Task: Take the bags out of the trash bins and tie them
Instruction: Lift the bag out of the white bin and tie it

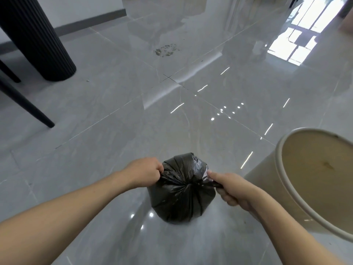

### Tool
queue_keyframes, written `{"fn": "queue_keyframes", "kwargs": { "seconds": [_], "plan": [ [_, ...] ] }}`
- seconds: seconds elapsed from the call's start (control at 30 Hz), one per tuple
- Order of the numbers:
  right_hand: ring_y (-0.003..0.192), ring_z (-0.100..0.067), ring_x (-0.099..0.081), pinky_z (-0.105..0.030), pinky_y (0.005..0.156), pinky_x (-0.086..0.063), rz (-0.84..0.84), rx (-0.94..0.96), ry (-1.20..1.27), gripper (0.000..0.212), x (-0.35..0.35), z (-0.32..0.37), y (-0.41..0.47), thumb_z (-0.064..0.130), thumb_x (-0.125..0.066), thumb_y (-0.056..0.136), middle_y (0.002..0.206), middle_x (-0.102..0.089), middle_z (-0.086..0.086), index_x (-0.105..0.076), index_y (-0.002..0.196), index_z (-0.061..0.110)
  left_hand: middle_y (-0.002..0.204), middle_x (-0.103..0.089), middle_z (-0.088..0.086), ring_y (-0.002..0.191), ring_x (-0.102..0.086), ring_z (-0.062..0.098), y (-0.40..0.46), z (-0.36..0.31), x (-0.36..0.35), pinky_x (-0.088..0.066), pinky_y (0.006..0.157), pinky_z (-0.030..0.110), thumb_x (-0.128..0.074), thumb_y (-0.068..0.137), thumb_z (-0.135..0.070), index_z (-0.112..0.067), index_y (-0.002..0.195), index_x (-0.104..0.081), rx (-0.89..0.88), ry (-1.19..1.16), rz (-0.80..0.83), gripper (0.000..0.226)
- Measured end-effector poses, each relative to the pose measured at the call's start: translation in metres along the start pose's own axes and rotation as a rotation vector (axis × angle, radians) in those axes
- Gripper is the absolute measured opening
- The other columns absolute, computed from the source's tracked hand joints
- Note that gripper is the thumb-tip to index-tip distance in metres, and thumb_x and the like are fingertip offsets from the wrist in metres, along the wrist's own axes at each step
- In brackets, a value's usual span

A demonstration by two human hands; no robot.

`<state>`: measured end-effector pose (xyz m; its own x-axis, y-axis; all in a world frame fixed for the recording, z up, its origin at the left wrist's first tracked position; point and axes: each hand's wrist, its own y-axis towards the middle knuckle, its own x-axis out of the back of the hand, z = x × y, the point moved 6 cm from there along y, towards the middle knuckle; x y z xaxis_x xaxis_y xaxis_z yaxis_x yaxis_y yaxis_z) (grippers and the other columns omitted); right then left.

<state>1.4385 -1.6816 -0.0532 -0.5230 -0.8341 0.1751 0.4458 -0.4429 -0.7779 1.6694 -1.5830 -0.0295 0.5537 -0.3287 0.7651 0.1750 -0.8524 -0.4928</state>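
Standing at the near right on the grey tiled floor [95, 115], the cream trash bin [271, 180] holds no bag — the black trash bag [179, 196] sits just to its left. Left hand [145, 174] and right hand [232, 186] each clench a twisted end of its gathered top — pulled out to opposite sides.

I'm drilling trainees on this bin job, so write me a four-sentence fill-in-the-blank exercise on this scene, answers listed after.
1. The trash bag is coloured ____.
2. The left hand and right hand pull the bag's ends ____ from each other.
3. The bag rests on the ____.
4. The beige bin stands on the person's ____ side, with no bag in it.

Missing words: black; apart; floor; right
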Motion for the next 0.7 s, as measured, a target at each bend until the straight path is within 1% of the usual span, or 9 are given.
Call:
{"fn": "queue_keyframes", "kwargs": {
  "seconds": [0.07,0.1,0.17,0.27,0.37,0.47,0.53,0.6,0.7],
  "plan": [
    [0.042,-0.009,-0.011,-0.019,0.037,-0.009,0.306,-0.138,0.111,0.055,-0.017,-0.012,-0.009,0.066,-0.043,0.089,0.050,-0.019,0.006,-0.032,0.056,0.024,0.043,-0.035,-0.001,0.048,-0.032,0.017,-0.003,-0.007,0.003,-0.026,0.049,0.030,-0.037,0.065,-0.016,-0.018,0.049,-0.041,-0.095,0.035,-0.040,0.017],
    [0.041,-0.008,-0.010,-0.019,0.036,-0.009,0.410,-0.159,0.139,0.055,-0.023,-0.014,-0.016,0.066,-0.043,0.089,0.049,-0.017,0.007,-0.032,0.055,0.023,0.045,-0.031,0.000,0.048,-0.028,0.018,-0.004,-0.010,0.004,-0.025,0.050,0.032,-0.035,0.067,-0.022,-0.016,0.051,-0.034,-0.121,0.040,-0.057,0.017],
    [0.038,-0.005,-0.011,-0.018,0.036,-0.008,0.523,-0.159,0.199,0.051,-0.031,-0.010,-0.024,0.059,-0.048,0.089,0.048,-0.016,0.009,-0.032,0.055,0.024,0.047,-0.026,-0.001,0.049,-0.023,0.016,-0.006,-0.019,0.007,-0.023,0.050,0.034,-0.033,0.069,-0.031,-0.015,0.055,-0.026,-0.160,0.038,-0.089,0.023],
    [0.040,-0.006,-0.009,-0.018,0.037,-0.006,0.524,-0.238,0.096,0.047,-0.034,-0.012,-0.029,0.055,-0.051,0.089,0.048,-0.016,0.009,-0.032,0.060,0.023,0.047,-0.026,0.001,0.048,-0.021,0.016,-0.010,-0.034,0.011,-0.020,0.049,0.035,-0.031,0.070,-0.037,-0.015,0.055,-0.024,-0.225,0.070,-0.138,0.027],
    [0.042,-0.009,-0.007,-0.020,0.038,-0.005,0.546,-0.351,-0.054,0.048,-0.033,-0.020,-0.036,0.057,-0.041,0.094,0.046,-0.017,0.009,-0.030,0.063,0.023,0.049,-0.030,0.003,0.049,-0.024,0.017,-0.010,-0.038,0.013,-0.022,0.049,0.035,-0.030,0.071,-0.038,-0.015,0.056,-0.026,-0.255,0.124,-0.154,0.027],
    [0.036,-0.006,-0.012,-0.019,0.037,-0.006,0.449,-0.401,-0.099,0.036,-0.021,-0.027,-0.038,0.055,-0.040,0.096,0.048,-0.019,0.007,-0.038,0.077,0.024,0.052,-0.041,0.003,0.051,-0.035,0.018,-0.007,-0.029,0.014,-0.026,0.049,0.033,-0.029,0.073,-0.036,-0.014,0.059,-0.034,-0.227,0.188,-0.159,0.026],
    [0.035,-0.005,-0.014,-0.017,0.035,-0.008,0.479,-0.356,-0.061,0.032,-0.020,-0.027,-0.041,0.050,-0.040,0.097,0.048,-0.020,0.008,-0.045,0.082,0.023,0.053,-0.043,0.001,0.052,-0.038,0.015,-0.005,-0.018,0.015,-0.025,0.049,0.032,-0.029,0.074,-0.034,-0.016,0.059,-0.035,-0.186,0.192,-0.149,0.025],
    [0.036,-0.004,-0.014,-0.017,0.034,-0.009,0.571,-0.238,0.154,0.034,-0.023,-0.019,-0.043,0.045,-0.043,0.095,0.047,-0.019,0.009,-0.050,0.072,0.021,0.056,-0.046,0.000,0.056,-0.042,0.017,-0.005,-0.008,0.016,-0.027,0.050,0.031,-0.031,0.077,-0.031,-0.015,0.060,-0.036,-0.158,0.203,-0.123,0.024],
    [0.039,-0.006,-0.010,-0.019,0.035,-0.007,0.524,-0.051,0.767,0.034,-0.023,0.002,-0.036,0.035,-0.047,0.090,0.048,-0.019,0.007,-0.052,0.063,0.016,0.064,-0.050,0.000,0.066,-0.048,0.022,-0.008,-0.006,0.015,-0.032,0.055,0.033,-0.038,0.086,-0.021,-0.016,0.065,-0.039,-0.166,0.219,-0.078,0.021]
  ]
}}
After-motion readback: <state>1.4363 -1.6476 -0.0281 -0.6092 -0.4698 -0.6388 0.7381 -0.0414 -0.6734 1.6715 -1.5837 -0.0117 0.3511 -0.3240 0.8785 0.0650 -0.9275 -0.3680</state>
